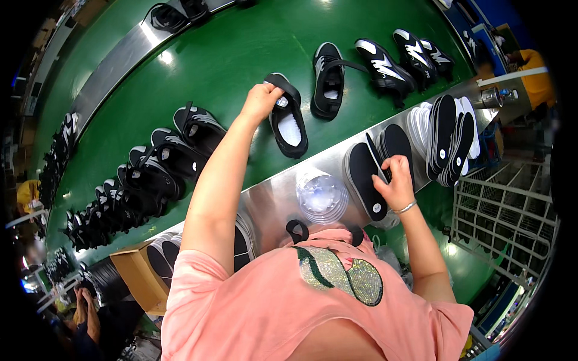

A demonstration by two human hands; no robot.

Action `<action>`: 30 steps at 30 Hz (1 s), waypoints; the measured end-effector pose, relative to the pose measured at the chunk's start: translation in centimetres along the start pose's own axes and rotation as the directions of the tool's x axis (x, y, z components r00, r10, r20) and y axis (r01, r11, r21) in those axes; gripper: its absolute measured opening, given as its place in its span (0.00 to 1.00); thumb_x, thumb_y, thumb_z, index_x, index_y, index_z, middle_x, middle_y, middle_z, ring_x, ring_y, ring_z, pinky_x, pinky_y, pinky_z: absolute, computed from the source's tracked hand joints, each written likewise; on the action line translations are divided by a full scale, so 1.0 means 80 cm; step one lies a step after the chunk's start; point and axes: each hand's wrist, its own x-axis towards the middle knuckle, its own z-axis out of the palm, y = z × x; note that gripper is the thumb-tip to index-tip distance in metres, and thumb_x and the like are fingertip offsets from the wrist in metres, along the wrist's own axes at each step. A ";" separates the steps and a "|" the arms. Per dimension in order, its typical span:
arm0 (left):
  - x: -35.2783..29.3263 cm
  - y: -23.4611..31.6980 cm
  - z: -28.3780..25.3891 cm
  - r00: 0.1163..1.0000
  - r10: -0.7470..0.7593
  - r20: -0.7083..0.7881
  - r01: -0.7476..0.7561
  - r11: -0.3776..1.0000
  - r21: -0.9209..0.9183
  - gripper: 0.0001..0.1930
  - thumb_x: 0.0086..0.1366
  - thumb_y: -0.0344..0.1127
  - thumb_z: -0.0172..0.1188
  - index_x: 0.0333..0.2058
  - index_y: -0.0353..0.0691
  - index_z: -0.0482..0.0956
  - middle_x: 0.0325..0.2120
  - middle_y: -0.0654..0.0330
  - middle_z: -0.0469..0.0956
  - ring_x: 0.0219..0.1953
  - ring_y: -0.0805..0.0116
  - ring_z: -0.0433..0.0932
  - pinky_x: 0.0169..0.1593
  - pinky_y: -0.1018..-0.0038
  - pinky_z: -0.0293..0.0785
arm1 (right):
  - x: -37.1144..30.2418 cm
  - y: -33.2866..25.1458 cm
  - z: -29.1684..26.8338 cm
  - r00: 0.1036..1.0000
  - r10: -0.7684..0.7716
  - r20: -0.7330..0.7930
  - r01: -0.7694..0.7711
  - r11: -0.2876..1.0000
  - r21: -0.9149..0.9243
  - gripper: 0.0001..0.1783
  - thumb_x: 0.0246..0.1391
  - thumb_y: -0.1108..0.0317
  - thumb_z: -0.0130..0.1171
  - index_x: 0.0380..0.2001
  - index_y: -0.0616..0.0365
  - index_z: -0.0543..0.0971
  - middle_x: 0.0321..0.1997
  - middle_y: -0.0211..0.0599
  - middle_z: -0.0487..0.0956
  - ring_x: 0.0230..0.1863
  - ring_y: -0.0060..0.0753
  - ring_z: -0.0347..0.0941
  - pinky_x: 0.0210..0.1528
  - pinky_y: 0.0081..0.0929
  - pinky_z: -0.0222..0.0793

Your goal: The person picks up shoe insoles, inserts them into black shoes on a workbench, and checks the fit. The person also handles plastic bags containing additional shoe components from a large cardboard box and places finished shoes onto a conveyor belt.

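The left hand covers the heel of a black shoe, and its fingers curl out of sight over the rim. The right hand hides part of a black insole. The pink shirt blocks the near edge of the steel bench. A cardboard box is partly hidden behind the arm. Shoes at far left blur into dark shapes. Another person at upper right is cut off by the rim.
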 end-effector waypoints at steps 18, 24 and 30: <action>-0.050 0.023 0.038 0.881 0.349 -0.320 -0.097 0.795 0.599 0.11 0.56 0.39 0.50 0.32 0.38 0.72 0.26 0.51 0.74 0.31 0.53 0.71 0.35 0.62 0.67 | 0.000 0.032 0.010 0.970 0.223 0.096 -0.208 0.967 -0.146 0.21 0.27 0.61 0.66 0.25 0.54 0.67 0.34 0.40 0.67 0.39 0.44 0.65 0.40 0.34 0.61; -0.054 0.032 0.050 0.881 0.323 -0.345 -0.145 0.880 0.452 0.13 0.55 0.42 0.51 0.28 0.38 0.74 0.23 0.49 0.74 0.28 0.50 0.73 0.32 0.61 0.68 | 0.050 -0.039 -0.034 0.981 -0.191 0.039 0.194 0.972 -0.130 0.17 0.30 0.64 0.64 0.27 0.54 0.71 0.38 0.41 0.66 0.34 0.43 0.68 0.33 0.31 0.66; -0.065 0.020 0.025 0.968 0.120 -0.222 -0.055 0.959 0.278 0.17 0.58 0.44 0.45 0.26 0.35 0.72 0.25 0.49 0.74 0.31 0.49 0.72 0.34 0.59 0.67 | 0.133 -0.126 0.021 0.701 -0.334 0.630 0.658 0.643 -0.392 0.07 0.36 0.71 0.53 0.24 0.56 0.77 0.34 0.40 0.72 0.32 0.37 0.71 0.30 0.28 0.70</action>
